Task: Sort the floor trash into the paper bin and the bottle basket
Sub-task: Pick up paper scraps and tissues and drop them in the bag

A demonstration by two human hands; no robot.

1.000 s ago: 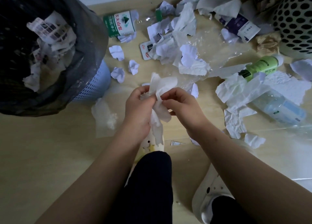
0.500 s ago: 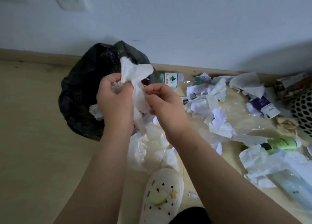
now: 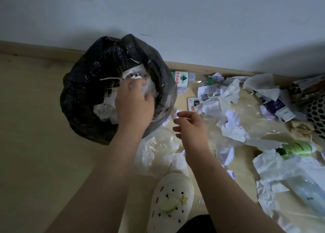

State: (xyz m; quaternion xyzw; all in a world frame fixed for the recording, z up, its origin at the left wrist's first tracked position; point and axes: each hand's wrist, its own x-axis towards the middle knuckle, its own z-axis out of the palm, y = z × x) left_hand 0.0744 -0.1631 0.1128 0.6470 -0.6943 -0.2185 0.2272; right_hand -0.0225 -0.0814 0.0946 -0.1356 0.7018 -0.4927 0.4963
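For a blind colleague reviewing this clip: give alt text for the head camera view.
The left hand holds crumpled white paper inside the black-lined bin; the right hand hovers empty beside it. Paper scraps, plastic film and bottles litter the floor.

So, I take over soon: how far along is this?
Done: scraps lie in the bin. In hand: the left hand holds a tissue over it; the right hand is empty. Left: loose paper, a green bottle, a labelled bottle, a clear bottle.
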